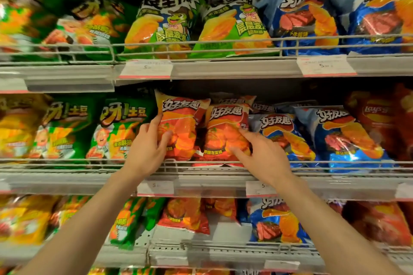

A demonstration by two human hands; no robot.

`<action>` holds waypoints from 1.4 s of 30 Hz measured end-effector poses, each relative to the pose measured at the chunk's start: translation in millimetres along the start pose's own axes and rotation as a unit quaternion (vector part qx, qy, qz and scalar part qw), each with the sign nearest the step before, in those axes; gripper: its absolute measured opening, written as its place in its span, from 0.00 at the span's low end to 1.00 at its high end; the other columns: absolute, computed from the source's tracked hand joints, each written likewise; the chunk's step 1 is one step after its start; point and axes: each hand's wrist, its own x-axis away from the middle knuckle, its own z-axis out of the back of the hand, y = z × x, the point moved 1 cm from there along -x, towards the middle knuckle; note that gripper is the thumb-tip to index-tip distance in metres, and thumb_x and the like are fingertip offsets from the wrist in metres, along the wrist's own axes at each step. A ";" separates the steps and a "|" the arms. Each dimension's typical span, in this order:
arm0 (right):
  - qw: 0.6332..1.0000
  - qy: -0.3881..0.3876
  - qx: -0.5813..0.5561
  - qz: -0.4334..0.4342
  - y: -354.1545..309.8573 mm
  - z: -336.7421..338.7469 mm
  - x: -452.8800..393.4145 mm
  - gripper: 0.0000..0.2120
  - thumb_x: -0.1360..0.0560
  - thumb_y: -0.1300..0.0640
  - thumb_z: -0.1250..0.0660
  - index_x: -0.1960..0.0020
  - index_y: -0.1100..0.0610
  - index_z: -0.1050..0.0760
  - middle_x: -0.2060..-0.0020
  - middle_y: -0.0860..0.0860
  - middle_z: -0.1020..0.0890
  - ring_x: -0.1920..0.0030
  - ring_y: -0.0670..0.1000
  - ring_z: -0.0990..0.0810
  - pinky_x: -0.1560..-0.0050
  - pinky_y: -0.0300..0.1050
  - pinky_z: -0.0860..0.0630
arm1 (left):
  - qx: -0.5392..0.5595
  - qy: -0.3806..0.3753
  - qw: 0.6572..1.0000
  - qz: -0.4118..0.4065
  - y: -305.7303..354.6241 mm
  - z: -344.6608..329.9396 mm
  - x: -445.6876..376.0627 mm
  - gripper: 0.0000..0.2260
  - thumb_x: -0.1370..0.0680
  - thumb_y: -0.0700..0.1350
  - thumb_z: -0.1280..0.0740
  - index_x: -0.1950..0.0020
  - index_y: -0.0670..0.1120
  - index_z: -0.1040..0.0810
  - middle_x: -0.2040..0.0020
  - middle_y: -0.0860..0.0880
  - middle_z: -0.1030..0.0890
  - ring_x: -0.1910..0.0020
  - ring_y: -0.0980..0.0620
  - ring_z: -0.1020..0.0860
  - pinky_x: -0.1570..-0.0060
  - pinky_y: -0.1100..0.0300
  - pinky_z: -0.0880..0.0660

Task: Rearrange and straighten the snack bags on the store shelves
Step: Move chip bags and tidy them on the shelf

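Store shelving fills view, three wire-fronted tiers. Middle shelf (201, 176), centre: two red snack bags upright, long axis 12-to-6, fronts facing out. Left red bag (181, 125) gripped at its left edge by left hand (147, 147), thumb on front. Right red bag (225, 131) touching it, right hand (261, 152) fingers spread, pressing its front. Blue bags (288, 138) at 3 o'clock, green bags (116, 127) at 9, tight both sides. Wire rail (89, 161) along front edge.

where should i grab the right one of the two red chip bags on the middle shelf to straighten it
Take the right red bag by its side edges at mid-height, coming straight from the front. It stands upright behind the wire rail, so the bottom is blocked, and neighbours crowd both sides. The right hand already lies on its lower front; the left hand holds the left red bag.
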 end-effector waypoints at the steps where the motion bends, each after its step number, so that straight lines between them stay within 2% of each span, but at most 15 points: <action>1: 1.000 0.004 -0.020 -0.005 0.9 0.3 -0.5 0.32 0.22 0.35 0.35 0.22 0.47 0.33 0.30 0.51 0.22 0.34 0.55 0.21 0.41 0.54 0.21 | 0.008 0.000 1.000 0.006 -2.0 -2.4 0.3 0.28 0.15 0.56 0.41 0.17 0.51 0.44 0.29 0.40 0.29 0.32 0.40 0.27 0.36 0.48 0.29; 3: 0.999 0.009 -0.047 -0.018 3.8 1.3 -2.0 0.30 0.22 0.39 0.31 0.23 0.47 0.31 0.32 0.51 0.22 0.36 0.53 0.21 0.43 0.54 0.19 | 0.016 0.012 1.000 0.011 -4.7 -6.1 -0.9 0.27 0.15 0.55 0.41 0.17 0.51 0.43 0.29 0.39 0.30 0.33 0.39 0.27 0.36 0.47 0.29; 6: 0.997 0.009 -0.070 -0.031 8.6 2.4 -4.9 0.28 0.22 0.47 0.28 0.23 0.47 0.30 0.31 0.52 0.23 0.36 0.53 0.21 0.40 0.55 0.20 | 0.013 0.016 1.000 0.021 -4.4 -12.9 -3.7 0.26 0.14 0.51 0.40 0.18 0.50 0.43 0.30 0.35 0.31 0.34 0.34 0.27 0.36 0.45 0.30; 10: 0.995 0.009 -0.087 -0.044 12.7 3.9 -4.5 0.27 0.21 0.52 0.29 0.23 0.48 0.31 0.30 0.53 0.24 0.35 0.54 0.21 0.39 0.53 0.21 | -0.011 -0.063 0.997 0.049 -5.8 -22.6 -9.5 0.27 0.14 0.53 0.42 0.17 0.53 0.47 0.28 0.37 0.30 0.35 0.34 0.25 0.38 0.44 0.28; 12: 0.997 0.002 -0.065 -0.036 14.0 3.0 -2.6 0.27 0.19 0.51 0.31 0.22 0.47 0.32 0.30 0.53 0.25 0.35 0.54 0.22 0.41 0.51 0.22 | -0.021 -0.080 0.995 0.050 -7.2 -21.6 -11.8 0.29 0.15 0.54 0.40 0.17 0.53 0.48 0.24 0.37 0.33 0.28 0.36 0.30 0.31 0.44 0.31; 15: 0.999 0.000 -0.044 -0.029 13.1 3.2 -1.3 0.27 0.18 0.47 0.34 0.21 0.48 0.34 0.28 0.52 0.28 0.32 0.54 0.24 0.39 0.50 0.24 | -0.033 0.004 0.999 0.000 -1.1 -17.8 -9.5 0.33 0.18 0.57 0.36 0.16 0.55 0.46 0.17 0.40 0.46 0.19 0.38 0.44 0.26 0.41 0.37; 17: 0.998 -0.002 -0.048 -0.035 9.8 1.8 -2.4 0.29 0.18 0.42 0.37 0.20 0.46 0.37 0.25 0.52 0.33 0.31 0.57 0.25 0.37 0.52 0.25 | -0.042 0.018 0.999 -0.024 6.9 -23.6 -9.8 0.32 0.19 0.62 0.36 0.17 0.61 0.45 0.16 0.45 0.50 0.19 0.39 0.45 0.28 0.39 0.34; 21: 0.999 -0.025 -0.010 -0.038 5.4 -3.7 -4.5 0.31 0.18 0.36 0.42 0.18 0.44 0.45 0.21 0.52 0.36 0.28 0.60 0.27 0.37 0.59 0.24 | -0.034 -0.068 0.996 0.045 13.2 -36.7 -18.2 0.34 0.21 0.69 0.39 0.18 0.65 0.48 0.16 0.46 0.54 0.20 0.36 0.41 0.26 0.38 0.35; 25: 0.998 -0.027 -0.048 -0.033 8.2 0.5 -6.2 0.30 0.17 0.43 0.39 0.18 0.46 0.42 0.22 0.52 0.33 0.25 0.56 0.31 0.33 0.56 0.27 | -0.045 -0.072 0.995 0.045 8.9 -29.4 -22.8 0.34 0.20 0.61 0.34 0.17 0.63 0.46 0.16 0.42 0.50 0.19 0.35 0.46 0.23 0.40 0.43; 30: 0.994 -0.028 -0.102 -0.029 13.8 5.1 -8.5 0.29 0.17 0.51 0.36 0.18 0.49 0.40 0.23 0.53 0.31 0.22 0.53 0.34 0.25 0.53 0.32 | 0.004 -0.067 0.998 0.011 5.1 -15.9 -26.5 0.32 0.20 0.52 0.32 0.18 0.60 0.41 0.17 0.40 0.44 0.19 0.37 0.44 0.21 0.43 0.43; 33: 0.995 -0.037 -0.089 -0.026 15.1 4.2 -8.8 0.28 0.16 0.50 0.38 0.18 0.47 0.41 0.23 0.53 0.32 0.24 0.53 0.32 0.29 0.51 0.30 | -0.020 -0.110 0.993 0.027 4.0 -20.9 -26.2 0.31 0.18 0.56 0.36 0.17 0.60 0.45 0.16 0.40 0.48 0.18 0.38 0.47 0.21 0.42 0.44; 36: 0.997 -0.056 -0.053 -0.016 11.3 2.4 -9.6 0.27 0.15 0.47 0.41 0.18 0.45 0.43 0.21 0.52 0.34 0.24 0.54 0.32 0.32 0.54 0.27 | -0.142 -0.038 0.989 -0.018 5.7 -27.8 -22.8 0.29 0.17 0.63 0.43 0.17 0.61 0.45 0.15 0.46 0.57 0.17 0.41 0.53 0.22 0.41 0.48; 38: 0.997 -0.065 -0.032 -0.016 10.5 0.8 -9.5 0.27 0.15 0.46 0.44 0.17 0.44 0.45 0.20 0.51 0.35 0.23 0.54 0.33 0.32 0.56 0.27 | -0.144 -0.009 0.986 -0.082 9.8 -33.1 -24.6 0.28 0.16 0.61 0.44 0.16 0.58 0.45 0.15 0.48 0.58 0.16 0.45 0.56 0.20 0.43 0.54; 40: 0.997 -0.073 -0.008 -0.019 10.0 -0.7 -9.4 0.27 0.15 0.43 0.46 0.17 0.44 0.47 0.19 0.50 0.37 0.23 0.54 0.33 0.32 0.57 0.27 | -0.158 -0.050 0.981 -0.103 11.2 -43.3 -27.6 0.27 0.14 0.58 0.48 0.16 0.58 0.52 0.15 0.49 0.59 0.17 0.48 0.62 0.21 0.47 0.63; 42: 0.996 -0.086 0.017 -0.017 8.2 -2.6 -9.4 0.28 0.15 0.41 0.50 0.17 0.44 0.49 0.18 0.49 0.40 0.22 0.55 0.34 0.32 0.58 0.27 | -0.171 -0.117 0.976 -0.064 10.0 -52.1 -30.8 0.27 0.14 0.58 0.53 0.17 0.60 0.59 0.16 0.51 0.63 0.18 0.51 0.67 0.22 0.47 0.67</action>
